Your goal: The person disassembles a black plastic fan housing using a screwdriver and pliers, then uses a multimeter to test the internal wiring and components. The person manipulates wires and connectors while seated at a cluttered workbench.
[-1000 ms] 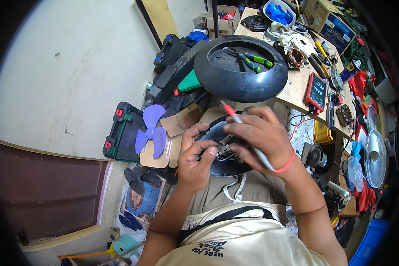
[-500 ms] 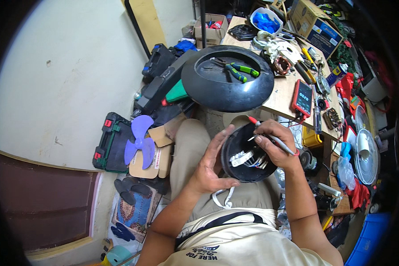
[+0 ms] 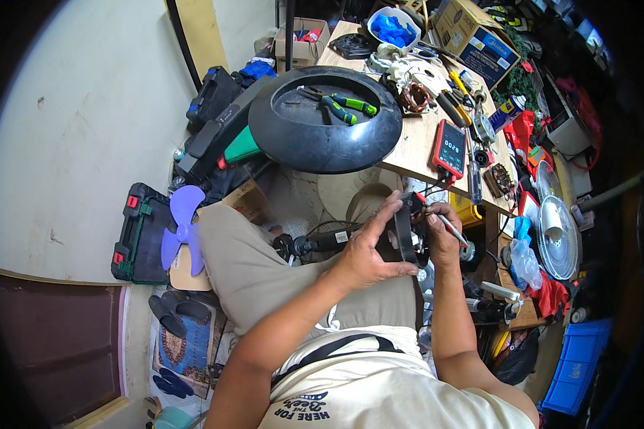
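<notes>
My left hand (image 3: 368,250) grips a black round plastic housing (image 3: 406,239) from its left side, thumb below and fingers above. The housing is tilted on edge over my lap, its open side facing right, so most of the wiring inside is hidden. My right hand (image 3: 444,234) is closed on a slim grey-and-red test probe (image 3: 454,230) at the open side. Where the probe's tip sits I cannot make out. A red handheld multimeter (image 3: 449,150) with a lit screen lies on the table beyond, its leads running down toward my right hand.
A large black round base (image 3: 322,151) stands ahead, with green-handled pliers (image 3: 343,107) on top. Motor parts (image 3: 415,96) and tools crowd the wooden table (image 3: 418,146). At left are a purple fan blade (image 3: 184,232) and a toolbox case (image 3: 147,236); a blue crate (image 3: 576,368) sits lower right.
The housing has turned from facing up to standing on edge and moved right. Both hands went with it, and my head view has shifted to the right.
</notes>
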{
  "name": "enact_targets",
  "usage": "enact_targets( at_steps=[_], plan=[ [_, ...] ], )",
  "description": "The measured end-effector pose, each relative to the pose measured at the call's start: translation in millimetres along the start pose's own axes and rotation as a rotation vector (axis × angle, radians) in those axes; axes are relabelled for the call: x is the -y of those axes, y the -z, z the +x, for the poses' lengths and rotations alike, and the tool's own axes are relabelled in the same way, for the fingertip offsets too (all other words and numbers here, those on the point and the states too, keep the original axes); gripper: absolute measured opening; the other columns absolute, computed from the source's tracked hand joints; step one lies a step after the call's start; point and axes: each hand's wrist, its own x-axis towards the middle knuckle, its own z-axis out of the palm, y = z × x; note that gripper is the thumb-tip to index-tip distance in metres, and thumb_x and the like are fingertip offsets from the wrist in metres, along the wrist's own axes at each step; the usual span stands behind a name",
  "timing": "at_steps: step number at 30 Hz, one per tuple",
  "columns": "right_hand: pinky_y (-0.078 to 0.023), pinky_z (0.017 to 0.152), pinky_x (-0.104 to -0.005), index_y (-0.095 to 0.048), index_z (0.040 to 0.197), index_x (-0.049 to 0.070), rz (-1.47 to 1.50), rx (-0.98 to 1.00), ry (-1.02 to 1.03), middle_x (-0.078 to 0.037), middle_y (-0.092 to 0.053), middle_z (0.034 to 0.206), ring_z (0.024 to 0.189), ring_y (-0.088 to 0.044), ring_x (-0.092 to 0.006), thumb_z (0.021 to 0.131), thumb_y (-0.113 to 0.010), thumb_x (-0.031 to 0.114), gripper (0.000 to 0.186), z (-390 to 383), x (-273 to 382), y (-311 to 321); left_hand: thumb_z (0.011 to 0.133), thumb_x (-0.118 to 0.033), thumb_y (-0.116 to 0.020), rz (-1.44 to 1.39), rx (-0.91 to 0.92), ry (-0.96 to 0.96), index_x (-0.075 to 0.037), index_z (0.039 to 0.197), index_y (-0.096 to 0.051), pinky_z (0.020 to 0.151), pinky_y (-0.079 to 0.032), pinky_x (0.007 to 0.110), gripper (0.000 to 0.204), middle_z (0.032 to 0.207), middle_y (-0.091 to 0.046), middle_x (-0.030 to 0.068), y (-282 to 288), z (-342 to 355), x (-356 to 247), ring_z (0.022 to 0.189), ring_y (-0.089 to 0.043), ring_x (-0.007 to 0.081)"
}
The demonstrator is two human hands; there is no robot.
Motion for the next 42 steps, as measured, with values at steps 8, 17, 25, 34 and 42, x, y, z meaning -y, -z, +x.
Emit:
enact_targets(
  at_steps=[8,17,25,34,42],
  plan=[
    [-0.054,0.093,-0.0322,-0.066,0.115,0.003,0.076,-0.129,-0.007,-0.009,-0.071,0.105,0.096,-0.068,-0.0183,0.099,-0.078,0.018,0.026,-9.4,0.0,33.9,0.070,-0.048,-0.100,0.124,0.068,-0.024,-0.006,0.166,-0.038,0.129,-0.032,0.046,0.122,0.172,-0.038,0.0211,-37.2,24.4,9.5,0.158,-0.039,0.0377],
    [-0.059,0.090,-0.0346,-0.067,0.113,0.001,-0.041,-0.122,0.070,-0.009,-0.071,0.104,0.094,-0.073,-0.0199,0.100,-0.076,0.018,0.023,-25.5,-1.0,7.1,0.078,-0.024,-0.093,0.182,-0.040,0.304,-0.009,0.172,-0.010,0.124,-0.041,0.046,0.126,0.160,-0.045,0.0335,-47.7,3.8,-32.0,0.149,-0.050,0.0421],
    [-0.058,0.091,-0.0438,-0.066,0.113,0.002,0.087,-0.091,0.421,-0.015,-0.071,0.100,0.092,-0.071,-0.0254,0.102,-0.071,0.011,0.015,-20.9,49.5,-22.0,0.067,0.007,-0.057,-0.509,-0.415,0.378,0.000,0.166,-0.031,0.123,-0.042,0.040,0.103,0.155,-0.054,0.0177,36.4,-27.3,-44.1,0.142,-0.056,0.0307],
    [-0.056,0.087,-0.0368,-0.064,0.117,-0.001,-0.019,-0.117,0.304,-0.011,-0.070,0.102,0.093,-0.070,-0.0189,0.103,-0.071,0.018,0.025,-30.2,82.9,-34.3,0.071,-0.002,-0.071,-0.627,-0.427,0.186,-0.007,0.170,-0.019,0.125,-0.040,0.045,0.113,0.154,-0.053,0.0192,59.3,-68.9,-120.6,0.144,-0.054,0.0334],
    [-0.055,0.084,-0.0297,-0.064,0.118,0.001,0.150,-0.067,0.225,-0.010,-0.070,0.105,0.091,-0.071,-0.0186,0.103,-0.073,0.018,0.024,-54.6,80.5,-93.7,0.080,-0.011,-0.080,-0.363,-0.343,0.035,-0.008,0.170,-0.012,0.127,-0.036,0.050,0.112,0.167,-0.035,0.0281,48.0,-116.2,-171.2,0.153,-0.043,0.0379]
  ],
)
